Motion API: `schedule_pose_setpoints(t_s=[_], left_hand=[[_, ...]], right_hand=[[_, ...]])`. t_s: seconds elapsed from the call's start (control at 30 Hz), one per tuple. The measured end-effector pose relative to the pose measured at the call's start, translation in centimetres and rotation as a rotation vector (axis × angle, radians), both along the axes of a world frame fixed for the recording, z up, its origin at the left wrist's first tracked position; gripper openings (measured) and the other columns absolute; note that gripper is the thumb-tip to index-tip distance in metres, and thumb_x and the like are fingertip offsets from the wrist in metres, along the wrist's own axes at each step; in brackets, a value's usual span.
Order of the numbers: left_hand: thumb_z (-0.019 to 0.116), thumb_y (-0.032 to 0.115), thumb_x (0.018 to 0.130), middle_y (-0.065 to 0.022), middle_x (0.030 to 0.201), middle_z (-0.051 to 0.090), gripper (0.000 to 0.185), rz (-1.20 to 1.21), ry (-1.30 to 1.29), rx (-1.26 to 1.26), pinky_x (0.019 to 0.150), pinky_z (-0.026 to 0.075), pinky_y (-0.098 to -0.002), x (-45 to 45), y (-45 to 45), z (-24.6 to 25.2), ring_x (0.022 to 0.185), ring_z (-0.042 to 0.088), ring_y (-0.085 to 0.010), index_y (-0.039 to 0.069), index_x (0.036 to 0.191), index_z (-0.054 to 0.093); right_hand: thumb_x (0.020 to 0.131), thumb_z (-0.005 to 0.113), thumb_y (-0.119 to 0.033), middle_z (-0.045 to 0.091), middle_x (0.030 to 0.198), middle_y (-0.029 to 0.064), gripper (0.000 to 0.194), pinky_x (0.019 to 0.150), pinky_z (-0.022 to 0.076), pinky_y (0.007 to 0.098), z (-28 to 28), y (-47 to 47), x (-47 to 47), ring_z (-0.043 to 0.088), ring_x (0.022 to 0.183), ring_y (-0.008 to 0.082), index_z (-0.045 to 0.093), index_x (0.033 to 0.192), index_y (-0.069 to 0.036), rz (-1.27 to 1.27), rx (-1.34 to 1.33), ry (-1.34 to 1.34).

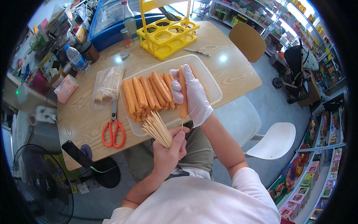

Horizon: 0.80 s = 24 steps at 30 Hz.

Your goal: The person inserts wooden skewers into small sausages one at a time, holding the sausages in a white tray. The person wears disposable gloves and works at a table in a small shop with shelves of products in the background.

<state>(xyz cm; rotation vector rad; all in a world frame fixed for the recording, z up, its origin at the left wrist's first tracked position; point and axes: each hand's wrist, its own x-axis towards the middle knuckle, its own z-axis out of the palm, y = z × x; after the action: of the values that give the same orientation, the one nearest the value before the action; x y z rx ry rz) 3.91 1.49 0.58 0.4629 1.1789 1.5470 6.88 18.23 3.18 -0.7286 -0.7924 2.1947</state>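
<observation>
My right hand, in a clear plastic glove, grips an upright sausage above the tray's near right part. A wooden skewer sticks out of its lower end. My bare left hand pinches that skewer between thumb and finger and also holds a fanned bundle of bamboo skewers. Behind the bundle, many sausages lie piled side by side in a translucent plastic tray. How far the skewer goes into the sausage is hidden.
Left of the tray lie a plastic bag of skewers and red-handled scissors. A yellow bottle carrier, a pen, glass bottles, a water bottle and a tissue pack stand or lie around. A phone is at the table's near left edge.
</observation>
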Motion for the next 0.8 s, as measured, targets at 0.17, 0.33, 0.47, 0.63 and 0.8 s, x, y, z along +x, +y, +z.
schedule_pose_setpoints(t_s=[0.17, 0.33, 0.47, 0.63, 0.8], left_hand=[[0.056, 0.011, 0.097, 0.0000, 0.060, 0.049, 0.021, 0.019, -0.030, 0.036, 0.040, 0.029, -0.0210, -0.2, 0.2, -0.2, 0.045, 0.038, -0.0050, -0.005, 0.107, 0.063], [0.056, 0.011, 0.096, -0.0002, 0.060, 0.050, 0.021, 0.047, 0.023, 0.017, 0.040, 0.029, -0.0210, -0.2, 0.1, -0.1, 0.045, 0.039, -0.0048, -0.005, 0.106, 0.064], [0.057, 0.011, 0.096, -0.0001, 0.060, 0.050, 0.021, 0.061, 0.024, 0.022, 0.040, 0.029, -0.0211, -0.7, 0.5, -0.3, 0.046, 0.039, -0.0046, -0.005, 0.106, 0.065], [0.057, 0.013, 0.096, -0.0005, 0.060, 0.048, 0.020, 0.055, 0.055, 0.023, 0.040, 0.029, -0.0225, -0.9, 0.7, -0.7, 0.044, 0.037, -0.0057, -0.005, 0.103, 0.063], [0.055, 0.015, 0.097, -0.0005, 0.060, 0.047, 0.021, 0.002, -0.034, 0.008, 0.038, 0.030, -0.0235, -2.7, 0.9, -0.7, 0.041, 0.035, -0.0062, -0.004, 0.104, 0.061]], right_hand=[[0.097, 0.047, -0.053, 0.034, 0.059, -0.0050, 0.038, 0.038, 0.0228, 0.0220, -0.4, -0.1, 0.1, 0.027, 0.041, 0.0064, 0.050, 0.090, -0.016, -0.018, -0.008, 0.047], [0.097, 0.046, -0.054, 0.032, 0.057, -0.0060, 0.038, 0.037, 0.0214, 0.0226, -0.4, -0.6, -0.2, 0.026, 0.041, 0.0063, 0.049, 0.088, -0.017, -0.006, -0.040, 0.037], [0.098, 0.044, -0.053, 0.031, 0.055, -0.0052, 0.040, 0.036, 0.0204, 0.0239, -0.4, -1.8, -0.2, 0.026, 0.038, 0.0075, 0.048, 0.086, -0.015, -0.024, -0.032, 0.010], [0.099, 0.042, -0.051, 0.040, 0.058, -0.0026, 0.040, 0.039, 0.0294, 0.0254, -0.9, -2.1, 0.0, 0.035, 0.042, 0.0097, 0.049, 0.087, -0.013, 0.015, 0.029, 0.011], [0.099, 0.048, -0.044, 0.062, 0.084, 0.0016, 0.038, 0.070, 0.0497, 0.0274, -0.8, 0.2, 1.6, 0.060, 0.076, 0.0124, 0.058, 0.112, -0.010, 0.197, 0.076, -0.025]])
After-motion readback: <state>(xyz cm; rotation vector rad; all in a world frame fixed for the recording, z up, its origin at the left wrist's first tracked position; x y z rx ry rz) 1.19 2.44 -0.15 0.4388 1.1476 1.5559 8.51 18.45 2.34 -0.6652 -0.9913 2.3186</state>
